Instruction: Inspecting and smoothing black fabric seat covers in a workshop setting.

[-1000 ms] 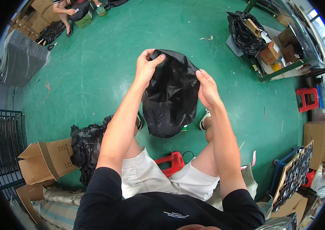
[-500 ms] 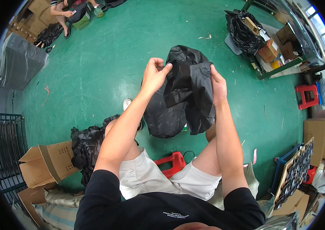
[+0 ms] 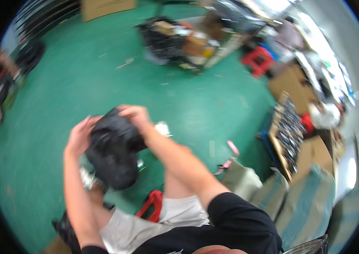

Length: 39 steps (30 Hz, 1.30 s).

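A piece of thin black fabric [image 3: 114,129] is bunched up in front of me, held between my two hands. My left hand [image 3: 80,137] grips its left side with the fingertips at the upper edge. On the upper right, my right hand [image 3: 135,116] has its fingers curled over the cloth. Beneath hangs or lies a rounded black bundle [image 3: 120,173] between my knees; blur hides where the fabric ends and the bundle begins.
A red stool [image 3: 156,205] shows between my legs. Black crumpled plastic [image 3: 63,228] lies at lower left. Striped sacks [image 3: 304,209] and a board of dark glossy pieces [image 3: 287,133] stand right. Another red stool [image 3: 258,60] is farther off. A person [image 3: 3,84] sits at far left.
My view has swung to the right and blurred. The fabric, spread between my hands before, is now more gathered, and my right hand has moved up over its top edge.
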Motion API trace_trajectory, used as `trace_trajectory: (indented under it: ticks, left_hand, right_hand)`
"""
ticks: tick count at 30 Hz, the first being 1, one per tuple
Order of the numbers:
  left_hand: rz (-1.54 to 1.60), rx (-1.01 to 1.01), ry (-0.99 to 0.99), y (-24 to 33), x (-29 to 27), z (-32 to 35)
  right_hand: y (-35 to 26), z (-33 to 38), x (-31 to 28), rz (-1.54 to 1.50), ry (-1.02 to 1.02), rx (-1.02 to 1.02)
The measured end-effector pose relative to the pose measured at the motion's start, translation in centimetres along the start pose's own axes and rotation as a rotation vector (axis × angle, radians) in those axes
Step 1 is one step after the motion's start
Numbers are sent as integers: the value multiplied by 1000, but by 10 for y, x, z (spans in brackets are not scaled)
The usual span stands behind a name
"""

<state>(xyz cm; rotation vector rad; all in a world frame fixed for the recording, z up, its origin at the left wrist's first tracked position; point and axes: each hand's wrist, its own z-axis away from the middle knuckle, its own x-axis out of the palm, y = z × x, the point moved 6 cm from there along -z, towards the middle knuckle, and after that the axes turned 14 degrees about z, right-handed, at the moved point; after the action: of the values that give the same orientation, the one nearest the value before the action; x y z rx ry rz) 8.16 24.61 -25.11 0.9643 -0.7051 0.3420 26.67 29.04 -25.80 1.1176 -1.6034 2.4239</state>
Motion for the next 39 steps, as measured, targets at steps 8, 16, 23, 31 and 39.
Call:
trace_trajectory:
  ticks: [8,16,23,31,39]
  left_hand:
    - [-145,61,-19,-1,-7,-16]
    - [-414,193,-113,29,14,8]
    - [-637,205,17,27,-24,14]
    - [-476,484,96,42,-8,10]
    - [-698,152,-84,12,-5,10]
  right_hand:
    - [0,-25,-4,-207,-296,-111]
    - [-21,-6,10,-188,-183,-89]
    - [-17,-6,21,-137,-172,-78]
    - [-12,-25,-2,292,-77,-234]
    - [-22,-12,16,-18,-94,-175]
